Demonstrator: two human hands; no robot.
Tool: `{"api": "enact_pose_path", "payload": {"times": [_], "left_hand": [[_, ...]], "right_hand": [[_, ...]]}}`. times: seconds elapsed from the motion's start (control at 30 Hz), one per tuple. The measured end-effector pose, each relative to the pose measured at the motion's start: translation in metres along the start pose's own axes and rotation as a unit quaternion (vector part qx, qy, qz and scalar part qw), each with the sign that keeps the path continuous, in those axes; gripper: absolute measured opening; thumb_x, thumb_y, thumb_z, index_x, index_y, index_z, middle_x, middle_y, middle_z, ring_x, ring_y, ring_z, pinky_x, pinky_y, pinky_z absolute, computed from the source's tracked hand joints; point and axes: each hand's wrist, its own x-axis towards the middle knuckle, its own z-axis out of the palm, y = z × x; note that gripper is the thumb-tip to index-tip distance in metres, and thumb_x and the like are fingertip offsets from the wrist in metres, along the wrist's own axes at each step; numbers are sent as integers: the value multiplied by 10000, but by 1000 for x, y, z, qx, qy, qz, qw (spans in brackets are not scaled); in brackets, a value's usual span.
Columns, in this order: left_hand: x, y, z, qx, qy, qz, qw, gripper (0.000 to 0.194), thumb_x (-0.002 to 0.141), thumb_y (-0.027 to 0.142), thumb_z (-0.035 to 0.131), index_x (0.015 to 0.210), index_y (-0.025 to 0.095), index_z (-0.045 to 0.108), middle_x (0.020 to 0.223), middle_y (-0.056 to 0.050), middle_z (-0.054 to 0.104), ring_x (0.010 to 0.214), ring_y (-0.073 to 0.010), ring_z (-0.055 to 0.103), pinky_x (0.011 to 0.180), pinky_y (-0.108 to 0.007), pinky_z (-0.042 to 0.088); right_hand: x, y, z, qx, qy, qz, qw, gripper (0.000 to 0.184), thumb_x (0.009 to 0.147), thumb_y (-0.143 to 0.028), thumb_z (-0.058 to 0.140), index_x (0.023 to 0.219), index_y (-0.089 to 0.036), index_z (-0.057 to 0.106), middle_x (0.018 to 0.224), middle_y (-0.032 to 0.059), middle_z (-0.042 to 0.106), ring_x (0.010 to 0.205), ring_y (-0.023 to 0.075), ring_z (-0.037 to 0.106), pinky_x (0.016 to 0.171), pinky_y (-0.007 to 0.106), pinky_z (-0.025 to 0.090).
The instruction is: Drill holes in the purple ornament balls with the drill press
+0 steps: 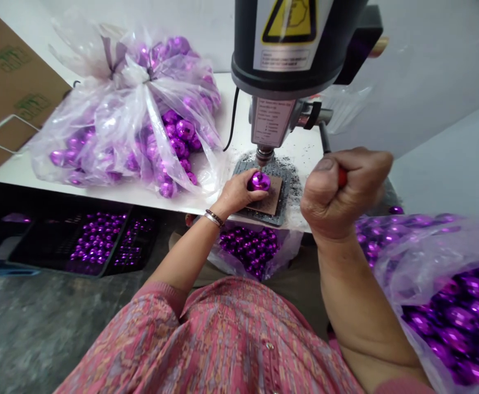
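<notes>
A drill press (274, 117) stands on the table (140, 198), a board (271, 203) on its base (287, 189). Left lie bags of baubles (140, 98); farther left, a box (21, 82). Crates (118, 235) sit low at near left, another bag (411, 273), possibly open, at near right.

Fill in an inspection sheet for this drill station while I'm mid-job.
Surface: white table, dark shavings scattered around the base plate.
Job's things: purple ball on brown board, under the chuck of the drill press; bit contact too small to confirm.
Clutter: tied clear bags of purple balls, left of the press.
Grippers: left hand fingers around the ball; right hand closed on the red knob.
Cables: black cord left of the press.
Surroundings: cardboard box left; open bag of balls, right.
</notes>
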Motion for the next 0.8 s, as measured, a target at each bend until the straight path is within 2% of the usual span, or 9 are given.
{"api": "enact_pose_path", "payload": {"times": [0.2, 0.33, 0.4, 0.47, 0.53, 0.57, 0.6, 0.7, 0.8], "left_hand": [[-2, 1, 1, 34, 14, -7, 999, 567, 759, 407, 828, 1279, 230, 690, 1109, -56, 763, 1028, -275, 683, 934, -375, 521], [-3, 3, 2, 72, 17, -24, 997, 648, 750, 434, 844, 1343, 235, 672, 1163, -80, 764, 1088, -314, 680, 973, -411, 514], [-3, 3, 3, 75, 21, -33, 996, 679, 741, 433, 856, 1366, 247, 663, 1179, -76, 763, 1109, -319, 678, 986, -414, 508], [-2, 4, 4, 61, 23, -34, 997, 654, 738, 422, 862, 1340, 247, 676, 1171, -70, 763, 1109, -313, 681, 989, -407, 506], [-3, 7, 4, 36, 21, -34, 999, 609, 738, 398, 863, 1295, 217, 693, 1142, -76, 765, 1074, -299, 689, 969, -395, 511], [-4, 9, 3, 23, 22, -37, 999, 575, 743, 386, 860, 1265, 202, 701, 1114, -77, 767, 1045, -287, 692, 949, -386, 516], [-7, 11, 2, 8, 26, -43, 999, 537, 753, 376, 852, 1237, 194, 707, 1080, -71, 768, 1013, -274, 694, 928, -375, 521], [-28, 16, -6, -25, 32, -65, 997, 430, 784, 379, 824, 1159, 197, 719, 1012, -43, 761, 942, -238, 692, 878, -349, 533], [-61, 15, -17, -38, -48, -42, 997, 496, 743, 390, 865, 1177, 202, 716, 1099, -58, 764, 1009, -254, 700, 916, -363, 545]], "right_hand": [[-9, 3, 5, 20, 10, 6, 1000, 190, 976, -275, 408, 862, -156, 504, 733, 9, 502, 697, 26, 499, 666, 188, 390], [-20, 2, 9, 44, 31, -6, 999, 156, 954, -242, 417, 838, -150, 468, 687, 1, 473, 649, 32, 457, 626, 177, 370], [-17, 0, 7, 51, 37, 3, 998, 155, 958, -233, 416, 843, -147, 472, 699, 1, 478, 648, 24, 452, 628, 172, 358], [-1, -1, 4, 54, 34, 10, 998, 196, 979, -248, 405, 834, -140, 480, 709, -1, 475, 654, 8, 443, 646, 163, 343], [27, 0, 2, 66, 5, 59, 996, 288, 1009, -308, 371, 803, -130, 464, 708, -2, 449, 653, -10, 423, 668, 158, 324], [44, 2, 2, 80, -14, 114, 990, 340, 1019, -352, 351, 775, -130, 433, 698, -3, 419, 647, -16, 405, 676, 163, 310], [60, 5, 3, 95, -63, 188, 975, 356, 1018, -376, 337, 758, -139, 392, 703, -5, 399, 642, -21, 389, 687, 168, 311], [96, 17, 8, 97, -124, 271, 950, 329, 1000, -305, 358, 710, -167, 289, 657, -13, 346, 633, -10, 386, 696, 196, 292], [101, 31, 12, 124, -127, 267, 947, 359, 1005, -368, 393, 724, -152, 331, 695, -5, 335, 668, -9, 346, 727, 207, 276]]}}
